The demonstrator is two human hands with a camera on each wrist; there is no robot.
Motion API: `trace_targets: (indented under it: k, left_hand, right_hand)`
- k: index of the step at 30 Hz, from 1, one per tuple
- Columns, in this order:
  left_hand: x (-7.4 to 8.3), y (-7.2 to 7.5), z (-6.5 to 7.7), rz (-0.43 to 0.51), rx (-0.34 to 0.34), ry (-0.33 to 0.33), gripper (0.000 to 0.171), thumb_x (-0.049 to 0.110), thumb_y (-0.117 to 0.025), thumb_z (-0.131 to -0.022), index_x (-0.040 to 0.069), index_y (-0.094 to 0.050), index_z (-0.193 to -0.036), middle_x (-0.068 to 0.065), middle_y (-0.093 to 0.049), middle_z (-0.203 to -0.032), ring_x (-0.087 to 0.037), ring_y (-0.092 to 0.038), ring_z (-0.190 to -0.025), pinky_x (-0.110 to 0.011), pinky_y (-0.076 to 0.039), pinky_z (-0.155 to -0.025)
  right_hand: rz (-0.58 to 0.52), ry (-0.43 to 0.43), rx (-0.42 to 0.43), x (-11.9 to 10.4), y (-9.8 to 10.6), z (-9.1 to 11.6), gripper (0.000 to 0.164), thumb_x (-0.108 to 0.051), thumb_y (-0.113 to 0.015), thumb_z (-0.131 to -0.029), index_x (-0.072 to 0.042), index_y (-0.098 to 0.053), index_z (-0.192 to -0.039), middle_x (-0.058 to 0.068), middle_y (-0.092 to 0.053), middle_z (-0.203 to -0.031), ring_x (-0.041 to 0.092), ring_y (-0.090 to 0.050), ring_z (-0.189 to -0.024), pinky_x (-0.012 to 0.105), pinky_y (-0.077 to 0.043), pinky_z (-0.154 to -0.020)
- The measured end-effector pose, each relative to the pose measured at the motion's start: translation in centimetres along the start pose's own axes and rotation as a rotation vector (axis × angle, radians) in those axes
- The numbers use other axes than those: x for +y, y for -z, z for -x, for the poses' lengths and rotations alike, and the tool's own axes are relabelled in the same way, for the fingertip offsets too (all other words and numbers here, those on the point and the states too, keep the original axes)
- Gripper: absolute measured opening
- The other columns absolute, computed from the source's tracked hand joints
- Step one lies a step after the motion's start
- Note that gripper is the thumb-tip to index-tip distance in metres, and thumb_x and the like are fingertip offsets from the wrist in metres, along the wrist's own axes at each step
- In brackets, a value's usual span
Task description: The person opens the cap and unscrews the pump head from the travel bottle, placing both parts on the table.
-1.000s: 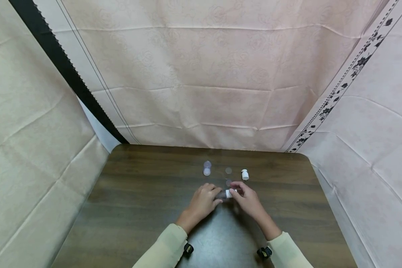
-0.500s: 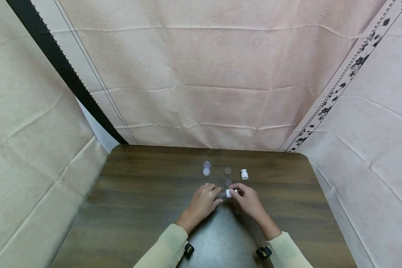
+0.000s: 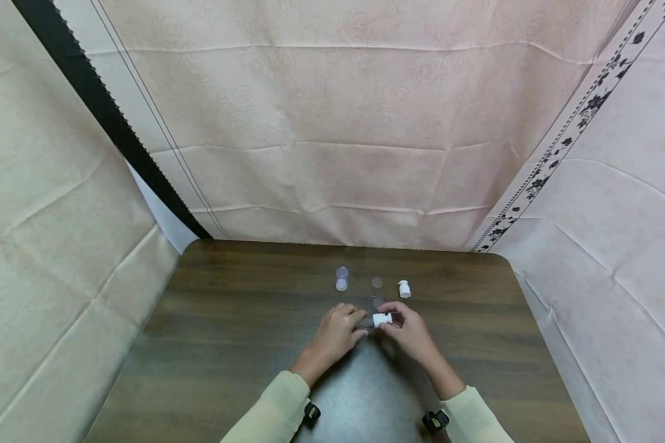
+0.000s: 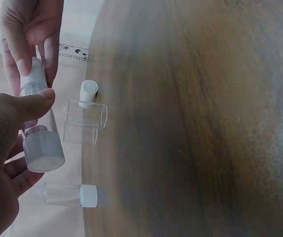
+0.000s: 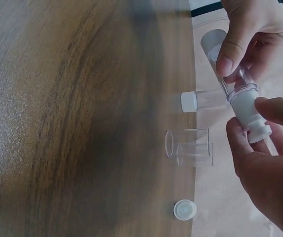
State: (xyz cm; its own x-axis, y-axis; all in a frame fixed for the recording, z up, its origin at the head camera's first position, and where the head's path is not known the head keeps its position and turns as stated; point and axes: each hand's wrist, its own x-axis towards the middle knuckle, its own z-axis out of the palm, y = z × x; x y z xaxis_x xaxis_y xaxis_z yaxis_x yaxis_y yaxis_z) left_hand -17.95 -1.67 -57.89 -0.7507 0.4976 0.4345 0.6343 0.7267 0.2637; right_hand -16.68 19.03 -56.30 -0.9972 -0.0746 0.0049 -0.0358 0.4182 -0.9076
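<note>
My left hand grips a clear cylindrical bottle with a whitish base, thumb along its side. A white pump top sits at the bottle's other end, and my right hand pinches it between thumb and fingers. The bottle is tilted above the table in the wrist views. Beyond the hands, a second clear bottle stands on its white base. Two clear caps are beside it, overlapping in the wrist views. Another white pump top stands to their right.
The brown wooden table has rounded far corners. Pale patterned cloth hangs behind its far edge, with more cloth at both sides. A small black device is on the left wrist, and another black device on the right.
My right thumb has shifted down off the face of the pump top, so more white shows. The left hand and bottle stay nearly in place; the other things on the table have not moved.
</note>
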Motion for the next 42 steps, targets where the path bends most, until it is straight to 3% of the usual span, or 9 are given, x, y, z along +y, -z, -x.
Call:
trace_targets:
  k: [6, 10, 14, 19, 25, 36, 42]
  left_hand:
    - [-0.1, 0.1, 0.0, -0.003, 0.016, -0.008, 0.036, 0.031, -0.088, -0.083, 0.013, -0.078, -0.113, 0.001, -0.073, -0.1, -0.015, -0.065, -0.089, -0.031, -0.056, -0.079]
    - [-0.1, 0.1, 0.0, -0.02, 0.034, -0.026, 0.037, 0.03, -0.088, -0.083, 0.013, -0.078, -0.114, 0.001, -0.073, -0.101, -0.015, -0.065, -0.09, -0.031, -0.055, -0.078]
    - [-0.2, 0.1, -0.2, -0.049, 0.049, -0.045, 0.037, 0.03, -0.088, -0.083, 0.013, -0.078, -0.115, 0.001, -0.073, -0.102, -0.015, -0.064, -0.091, -0.031, -0.053, -0.077]
    - [-0.3, -0.1, -0.2, -0.102, 0.076, -0.088, 0.038, 0.028, -0.089, -0.082, 0.012, -0.077, -0.114, 0.0, -0.073, -0.102, -0.015, -0.064, -0.09, -0.03, -0.053, -0.075]
    - [-0.2, -0.1, -0.2, -0.12, 0.068, -0.107, 0.037, 0.028, -0.088, -0.084, 0.012, -0.077, -0.115, 0.0, -0.073, -0.103, -0.014, -0.064, -0.09, -0.029, -0.053, -0.074]
    - [-0.3, -0.1, -0.2, -0.014, 0.075, -0.04, 0.038, 0.027, -0.091, -0.08, 0.011, -0.079, -0.112, 0.001, -0.073, -0.1, -0.014, -0.063, -0.088, -0.029, -0.053, -0.074]
    - [-0.4, -0.1, 0.0, 0.033, 0.04, 0.006, 0.038, 0.026, -0.09, -0.081, 0.011, -0.079, -0.113, 0.001, -0.073, -0.101, -0.014, -0.063, -0.088, -0.03, -0.054, -0.075]
  right_hand:
    - [-0.091, 0.005, -0.017, 0.4, 0.0, -0.1, 0.047, 0.003, -0.078, -0.088, -0.004, -0.062, -0.131, 0.022, -0.067, -0.13, 0.033, -0.066, -0.12, 0.027, -0.055, -0.092]
    - [-0.155, 0.0, -0.014, 0.5, 0.2, -0.1, 0.049, 0.001, -0.076, -0.09, -0.001, -0.057, -0.135, 0.027, -0.063, -0.135, 0.039, -0.064, -0.125, 0.031, -0.055, -0.098]
    - [-0.109, -0.034, 0.014, 0.1, 0.3, 0.2, 0.042, -0.008, -0.075, -0.094, -0.001, -0.059, -0.133, 0.023, -0.066, -0.131, 0.035, -0.068, -0.117, 0.024, -0.054, -0.09]
    - [-0.038, -0.081, 0.027, 0.9, -0.1, 0.0, 0.026, -0.018, -0.073, -0.098, -0.004, -0.068, -0.119, 0.014, -0.072, -0.109, 0.021, -0.071, -0.095, 0.022, -0.053, -0.073]
    - [-0.024, -0.077, 0.009, 1.0, 0.0, -0.1, 0.017, -0.014, -0.072, -0.098, -0.003, -0.072, -0.111, 0.011, -0.072, -0.099, 0.01, -0.065, -0.084, 0.021, -0.051, -0.07]
    - [-0.117, -0.029, 0.021, 0.4, 0.0, 0.0, 0.026, -0.001, -0.078, -0.089, -0.001, -0.07, -0.114, 0.019, -0.071, -0.116, 0.021, -0.066, -0.103, 0.017, -0.053, -0.082]
    - [-0.152, 0.013, 0.047, 0.5, -0.8, 0.3, 0.035, 0.012, -0.075, -0.086, -0.001, -0.068, -0.118, 0.02, -0.068, -0.125, 0.032, -0.065, -0.12, 0.022, -0.054, -0.095]
